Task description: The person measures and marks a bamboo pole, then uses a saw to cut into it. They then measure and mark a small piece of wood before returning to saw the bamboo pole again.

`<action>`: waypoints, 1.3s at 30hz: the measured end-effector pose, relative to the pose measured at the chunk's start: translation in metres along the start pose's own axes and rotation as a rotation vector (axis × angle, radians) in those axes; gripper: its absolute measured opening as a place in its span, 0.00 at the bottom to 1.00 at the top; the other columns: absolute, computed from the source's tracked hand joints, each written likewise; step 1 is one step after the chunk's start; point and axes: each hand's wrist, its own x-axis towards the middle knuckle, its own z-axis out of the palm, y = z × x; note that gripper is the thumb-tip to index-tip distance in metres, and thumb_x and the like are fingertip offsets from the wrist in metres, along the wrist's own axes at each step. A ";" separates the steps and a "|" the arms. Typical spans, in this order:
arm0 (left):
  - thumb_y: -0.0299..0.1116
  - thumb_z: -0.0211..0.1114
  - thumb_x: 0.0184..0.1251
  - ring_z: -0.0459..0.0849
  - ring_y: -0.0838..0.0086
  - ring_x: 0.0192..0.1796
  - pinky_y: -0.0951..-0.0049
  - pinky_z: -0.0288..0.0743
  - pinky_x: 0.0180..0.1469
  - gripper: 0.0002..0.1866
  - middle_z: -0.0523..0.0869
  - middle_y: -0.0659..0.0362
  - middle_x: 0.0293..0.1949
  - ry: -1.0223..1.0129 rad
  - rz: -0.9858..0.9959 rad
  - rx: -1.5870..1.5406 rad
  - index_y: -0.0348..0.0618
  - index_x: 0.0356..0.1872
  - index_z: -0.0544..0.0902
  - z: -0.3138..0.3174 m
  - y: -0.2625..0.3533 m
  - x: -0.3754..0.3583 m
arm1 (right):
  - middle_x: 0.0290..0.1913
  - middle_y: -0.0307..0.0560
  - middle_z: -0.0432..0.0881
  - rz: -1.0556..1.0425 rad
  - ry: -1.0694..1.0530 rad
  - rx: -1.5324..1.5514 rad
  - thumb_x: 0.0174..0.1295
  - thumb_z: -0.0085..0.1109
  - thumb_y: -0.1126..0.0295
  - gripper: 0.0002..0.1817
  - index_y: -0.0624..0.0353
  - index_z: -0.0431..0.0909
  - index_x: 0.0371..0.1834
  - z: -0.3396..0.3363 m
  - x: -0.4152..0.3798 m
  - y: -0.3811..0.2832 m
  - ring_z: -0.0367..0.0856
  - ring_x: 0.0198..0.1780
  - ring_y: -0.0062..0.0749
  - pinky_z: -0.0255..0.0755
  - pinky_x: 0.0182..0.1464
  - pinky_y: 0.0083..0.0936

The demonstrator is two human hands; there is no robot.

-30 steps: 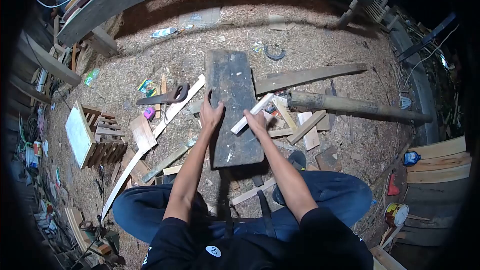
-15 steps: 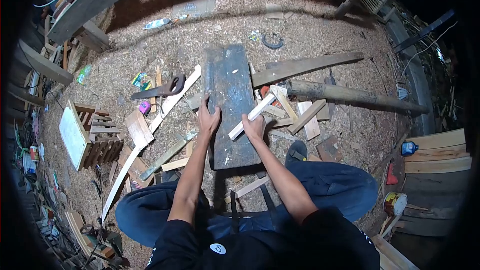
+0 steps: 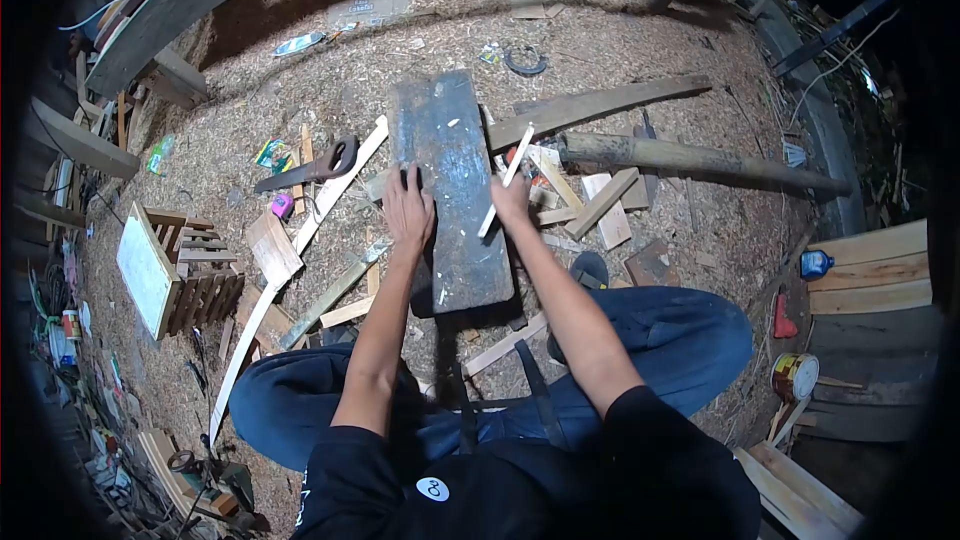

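Note:
A thick dark wooden plank (image 3: 455,270) lies lengthwise in front of me like a low work surface. My left hand (image 3: 408,212) rests on its left edge, fingers stretched forward and slightly apart. On the plank's right side, my right hand (image 3: 511,200) is closed around a thin pale wood strip (image 3: 519,153). The strip slants, its lower end over the plank and its upper end beyond the right edge. Left of the plank are a handsaw (image 3: 310,172), a pink tape measure (image 3: 282,205) and a long pale batten (image 3: 345,180).
Wood offcuts (image 3: 604,204) and a round pole (image 3: 700,162) lie to the right on the shavings-covered ground. A small slatted wooden stool (image 3: 150,270) lies tipped at the left. At the right are a blue bottle (image 3: 816,264) and a can (image 3: 795,377).
My right hand has moved forward and turned the strip steeper. My left hand's fingers now lie forward on the plank, the thumb closer in. The whole view has shifted slightly.

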 end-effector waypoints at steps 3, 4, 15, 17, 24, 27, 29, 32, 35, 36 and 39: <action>0.37 0.58 0.65 0.64 0.52 0.70 0.54 0.57 0.70 0.28 0.66 0.48 0.69 0.050 0.229 -0.019 0.48 0.67 0.69 -0.002 0.023 -0.004 | 0.44 0.62 0.83 0.036 0.050 0.050 0.55 0.61 0.60 0.21 0.65 0.76 0.46 -0.009 0.042 0.003 0.82 0.50 0.53 0.74 0.53 0.42; 0.38 0.59 0.64 0.63 0.52 0.70 0.55 0.57 0.70 0.28 0.66 0.48 0.68 0.004 0.232 -0.066 0.47 0.66 0.69 0.000 0.034 -0.007 | 0.45 0.61 0.83 0.016 -0.013 -0.032 0.55 0.61 0.59 0.22 0.62 0.76 0.48 -0.017 0.049 0.000 0.82 0.50 0.53 0.74 0.53 0.42; 0.43 0.65 0.60 0.76 0.57 0.55 0.58 0.70 0.55 0.21 0.80 0.51 0.48 -0.199 0.473 -0.129 0.42 0.51 0.78 0.064 0.164 0.059 | 0.54 0.63 0.78 0.278 0.007 0.002 0.48 0.70 0.57 0.28 0.58 0.76 0.52 -0.085 0.110 0.065 0.77 0.58 0.54 0.72 0.59 0.43; 0.46 0.68 0.57 0.77 0.56 0.56 0.58 0.70 0.57 0.27 0.80 0.50 0.50 -0.324 0.579 -0.122 0.42 0.54 0.76 0.091 0.185 0.075 | 0.50 0.60 0.83 0.362 0.192 -0.061 0.50 0.67 0.57 0.26 0.61 0.80 0.49 -0.091 0.141 0.090 0.81 0.55 0.51 0.72 0.59 0.38; 0.50 0.79 0.42 0.73 0.55 0.64 0.59 0.69 0.64 0.52 0.74 0.49 0.61 -0.509 0.705 0.121 0.43 0.68 0.61 0.204 0.255 0.098 | 0.63 0.67 0.71 0.653 0.213 0.178 0.49 0.70 0.46 0.48 0.72 0.63 0.65 -0.118 0.208 0.138 0.71 0.66 0.49 0.63 0.69 0.37; 0.49 0.79 0.41 0.77 0.56 0.60 0.60 0.71 0.62 0.48 0.77 0.49 0.55 -0.555 0.690 0.176 0.40 0.64 0.64 0.240 0.257 0.108 | 0.65 0.67 0.67 0.685 0.292 -0.188 0.47 0.70 0.42 0.52 0.71 0.61 0.67 -0.132 0.197 0.103 0.68 0.68 0.53 0.64 0.68 0.39; 0.48 0.78 0.41 0.79 0.56 0.57 0.61 0.72 0.60 0.45 0.79 0.49 0.51 -0.569 0.686 0.190 0.38 0.60 0.67 0.246 0.256 0.114 | 0.68 0.66 0.63 0.604 0.277 -0.217 0.47 0.68 0.38 0.55 0.71 0.60 0.68 -0.143 0.180 0.099 0.60 0.71 0.56 0.58 0.70 0.44; 0.50 0.75 0.44 0.83 0.55 0.49 0.60 0.75 0.54 0.37 0.81 0.49 0.44 -0.525 0.850 0.151 0.35 0.50 0.71 0.223 0.250 0.117 | 0.70 0.56 0.62 -0.360 0.475 -0.615 0.47 0.66 0.35 0.53 0.59 0.62 0.70 -0.166 0.169 0.107 0.56 0.72 0.55 0.47 0.74 0.49; 0.50 0.75 0.45 0.83 0.56 0.49 0.60 0.74 0.54 0.37 0.81 0.48 0.44 -0.501 0.872 0.103 0.35 0.50 0.71 0.178 0.246 0.117 | 0.68 0.48 0.66 -0.643 0.201 -0.709 0.44 0.67 0.35 0.49 0.47 0.66 0.68 -0.187 0.175 0.100 0.57 0.72 0.52 0.44 0.74 0.53; 0.50 0.75 0.44 0.83 0.56 0.49 0.62 0.74 0.53 0.37 0.81 0.49 0.43 -0.442 0.904 0.117 0.35 0.49 0.71 0.157 0.243 0.120 | 0.67 0.48 0.67 -0.704 0.086 -0.705 0.43 0.67 0.35 0.49 0.48 0.67 0.68 -0.196 0.168 0.078 0.58 0.71 0.50 0.44 0.74 0.53; 0.38 0.66 0.57 0.84 0.62 0.48 0.65 0.74 0.54 0.19 0.83 0.51 0.44 -0.303 0.984 0.260 0.38 0.45 0.74 0.110 0.220 0.145 | 0.64 0.47 0.70 -0.861 0.021 -0.720 0.41 0.69 0.36 0.47 0.49 0.70 0.65 -0.189 0.153 0.025 0.63 0.68 0.44 0.50 0.71 0.50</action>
